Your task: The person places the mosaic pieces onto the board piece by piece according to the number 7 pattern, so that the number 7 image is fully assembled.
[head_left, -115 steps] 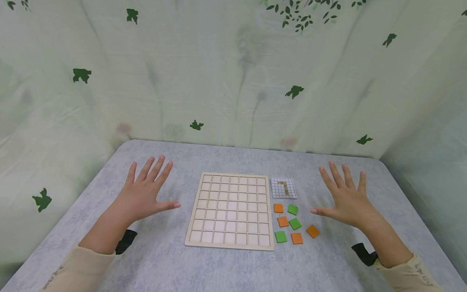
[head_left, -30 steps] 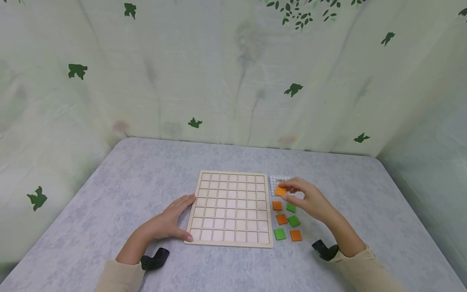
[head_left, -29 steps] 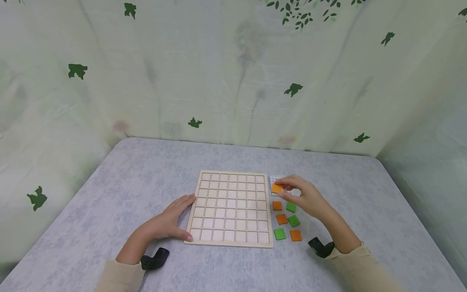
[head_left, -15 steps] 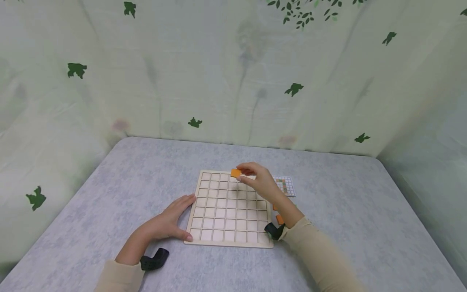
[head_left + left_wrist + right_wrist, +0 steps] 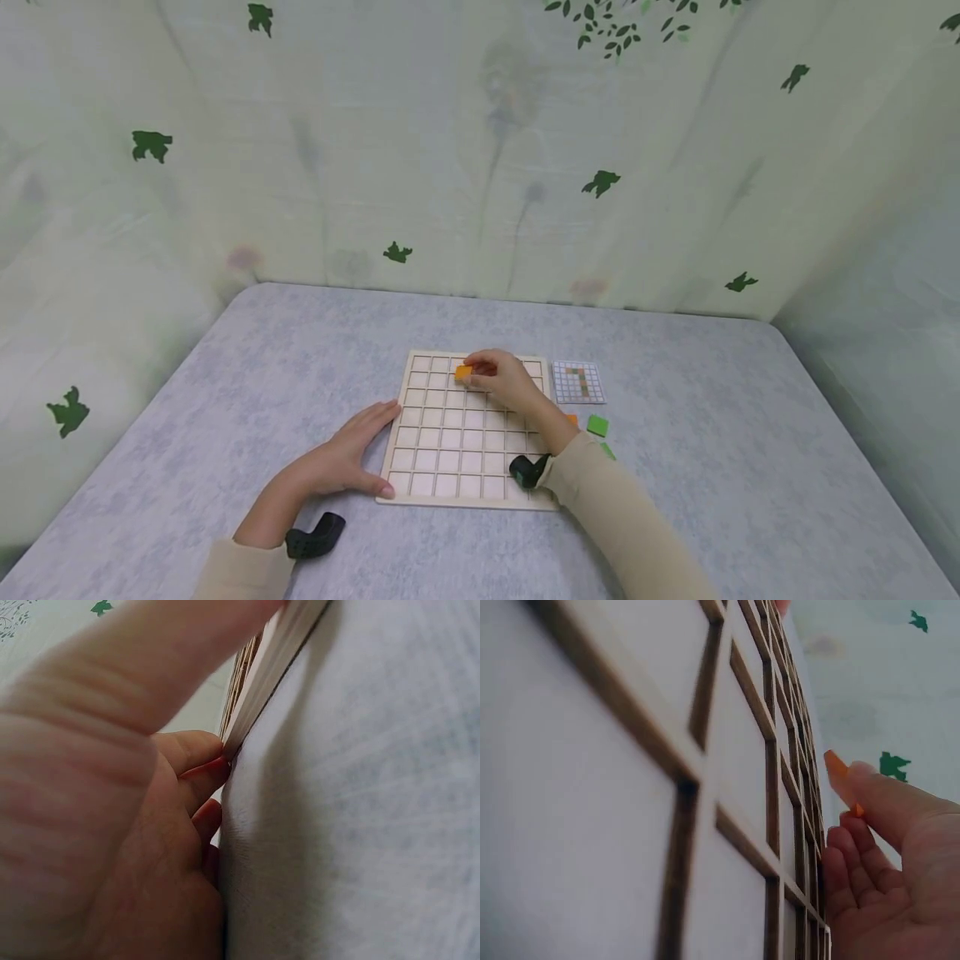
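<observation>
A square wooden board (image 5: 450, 439) with a raised grid lies flat on the table. My right hand (image 5: 512, 385) pinches an orange square tile (image 5: 462, 373) between thumb and fingertips over the far rows of the board. In the right wrist view the tile (image 5: 840, 776) is tilted and held just off the grid. My left hand (image 5: 341, 457) rests at the board's left edge, fingertips and thumb touching the frame, thumb near the close corner. The left wrist view shows those fingers (image 5: 196, 750) against the board's side.
Right of the board lies a small pattern card (image 5: 577, 383) printed with a grid of orange and green squares. Below it are a green tile (image 5: 597, 426) and a partly covered orange tile (image 5: 572, 419). My right sleeve (image 5: 611, 508) hides other tiles. A curtain stands behind the table.
Both hands were spread above the table; the left came to the board's edge. The right took an orange tile from the right side and carried it left, then lower, over the board.
</observation>
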Motion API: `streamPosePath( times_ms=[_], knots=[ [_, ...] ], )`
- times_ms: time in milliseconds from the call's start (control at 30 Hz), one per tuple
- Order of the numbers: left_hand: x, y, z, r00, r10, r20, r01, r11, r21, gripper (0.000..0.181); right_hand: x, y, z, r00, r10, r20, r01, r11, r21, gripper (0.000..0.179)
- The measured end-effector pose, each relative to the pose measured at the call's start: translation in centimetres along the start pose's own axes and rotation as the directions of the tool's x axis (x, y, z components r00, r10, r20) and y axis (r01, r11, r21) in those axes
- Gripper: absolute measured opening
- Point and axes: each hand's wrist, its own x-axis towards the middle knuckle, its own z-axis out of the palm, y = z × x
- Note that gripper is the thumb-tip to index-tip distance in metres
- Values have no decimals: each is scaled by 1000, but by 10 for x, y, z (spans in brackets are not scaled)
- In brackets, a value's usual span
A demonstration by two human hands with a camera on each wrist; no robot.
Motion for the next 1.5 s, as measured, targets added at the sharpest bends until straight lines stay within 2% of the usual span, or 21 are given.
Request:
streamPosePath(
  times_ms=[100, 233, 333, 567, 800, 1033, 1167, 1333, 1500],
  knots=[
    [0, -1, 0, 1000, -5, 1, 5, 1000, 5, 115, 1, 2, 3, 1000, 12, 28, -9, 997, -80, 25],
    [-1, -1, 0, 1000, -20, 3, 20, 1000, -1, 115, 2, 1, 6, 998, -17, 63, 29, 979, -200, 23],
    [-2, 0, 0, 1000, -23, 6, 23, 1000, -6, 114, 3, 0, 8, 997, -23, 76, 41, 970, -240, 23],
    [-3, 1, -1, 1000, -16, 5, 16, 1000, -6, 114, 3, -3, 6, 993, -42, 111, 68, 966, -249, 27],
    [-1, 0, 0, 1000, -6, 3, 6, 1000, -1, 113, -2, -11, -3, 991, 0, 133, 25, 982, -188, 43],
    [-1, 1, 1, 1000, -10, 4, 10, 1000, 3, 114, -19, -31, -32, 993, -102, 63, 106, 992, -74, 53],
    [0, 1, 1, 1000, -10, 6, 10, 1000, 6, 114, -34, -41, -53, 987, -162, 0, 162, 985, -64, 55],
    [0, 0, 1, 1000, -9, 4, 9, 1000, 11, 114, -58, -42, -76, 983, -170, -65, 164, 983, -83, 56],
    [0, -1, 1, 1000, -7, 2, 7, 1000, 10, 115, -90, -48, -93, 982, -151, -115, 139, 985, -101, 55]
  ],
)
